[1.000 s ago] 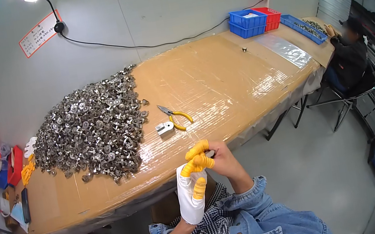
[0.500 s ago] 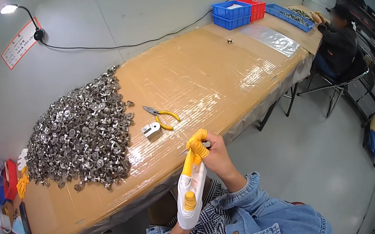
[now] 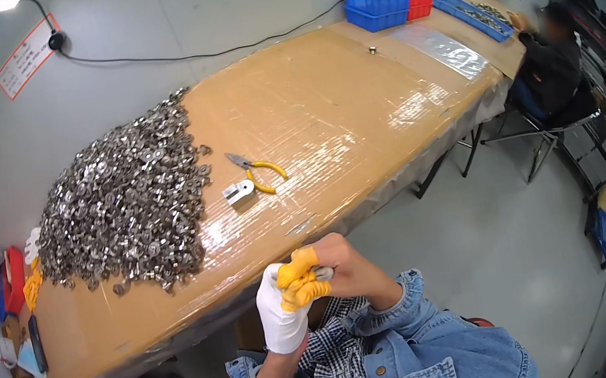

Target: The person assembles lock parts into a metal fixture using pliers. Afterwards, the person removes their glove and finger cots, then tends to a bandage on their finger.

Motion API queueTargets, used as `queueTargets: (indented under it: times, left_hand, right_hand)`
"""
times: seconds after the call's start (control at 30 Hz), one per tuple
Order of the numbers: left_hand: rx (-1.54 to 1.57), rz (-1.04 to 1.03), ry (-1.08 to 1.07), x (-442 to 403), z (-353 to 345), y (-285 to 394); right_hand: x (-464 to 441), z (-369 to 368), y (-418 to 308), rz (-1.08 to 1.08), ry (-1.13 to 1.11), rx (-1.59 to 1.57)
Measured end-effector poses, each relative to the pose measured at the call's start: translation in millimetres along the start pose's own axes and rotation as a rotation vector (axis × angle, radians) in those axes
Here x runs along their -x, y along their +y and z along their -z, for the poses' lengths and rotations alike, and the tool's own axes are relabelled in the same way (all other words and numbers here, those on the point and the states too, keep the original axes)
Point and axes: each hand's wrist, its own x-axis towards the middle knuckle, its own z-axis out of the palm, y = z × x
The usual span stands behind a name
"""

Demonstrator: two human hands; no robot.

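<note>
My left hand [image 3: 283,308] wears a white glove with yellow fingertips. Its fingers are curled in against my right hand [image 3: 348,265], which looks bare across the back. Between the two hands pokes out a small grey metal part [image 3: 323,273], mostly covered by fingers; both hands close around it. On the table beyond them lie pliers [image 3: 266,175] with yellow handles, touching or very near a small silver metal block [image 3: 240,193] with a rounded end. Left of these is a big heap of small shiny metal parts [image 3: 124,199].
The brown, film-covered table [image 3: 290,111] runs to the back right. Blue bins [image 3: 377,8], a red bin [image 3: 419,0] and a long blue tray [image 3: 473,16] stand there. A seated person [image 3: 551,67] works at the far end. A lamp [image 3: 56,41] hangs on the wall.
Both hands have come lower and closer to my body. The left glove's fingers, stretched upward before, are now folded in around the right hand's fingers. My view has tilted slightly.
</note>
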Motion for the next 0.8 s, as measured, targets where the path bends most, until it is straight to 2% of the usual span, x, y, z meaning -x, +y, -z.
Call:
queueTargets:
  times: [0.07,0.17,0.23,0.33,0.4,0.5,0.53,0.57,0.63,0.67,0.77,0.8]
  left_hand:
    - [0.003,0.021,-0.021,-5,7,-3]
    - [0.278,0.12,-0.043,-13,-5,2]
    - [0.303,0.118,-0.167,-20,-8,-4]
    - [0.318,0.162,-0.219,-24,-14,-4]
    - [0.253,0.226,-0.192,-19,-16,0]
    - [0.156,0.128,-0.4,1,-6,-8]
    - [0.124,0.089,-0.466,3,-2,-8]
    - [0.101,0.072,-0.405,4,5,-3]
    - [-0.22,-0.002,-0.407,2,23,11]
    - [-0.287,-0.064,-0.399,3,28,17]
    - [-0.398,-0.167,-0.19,10,27,37]
    - [-0.465,-0.209,-0.186,10,34,40]
  right_hand:
    - [0,-4,-3,-0.031,0.09,-0.012]
    - [7,-6,9,-0.126,0.219,0.012]
    - [8,-2,14,-0.159,0.297,0.022]
    - [12,4,23,-0.165,0.378,0.016]
    - [12,14,38,-0.227,0.62,-0.062]
    - [15,56,53,-0.247,0.871,-0.164]
    - [15,68,50,-0.199,0.837,-0.203]
    - [16,76,41,-0.162,0.802,-0.243]
    - [10,79,28,-0.097,0.699,-0.261]
    - [3,79,23,-0.068,0.63,-0.236]
    - [-29,71,4,-0.056,0.555,-0.177]
    - [-45,69,0,-0.028,0.523,-0.124]
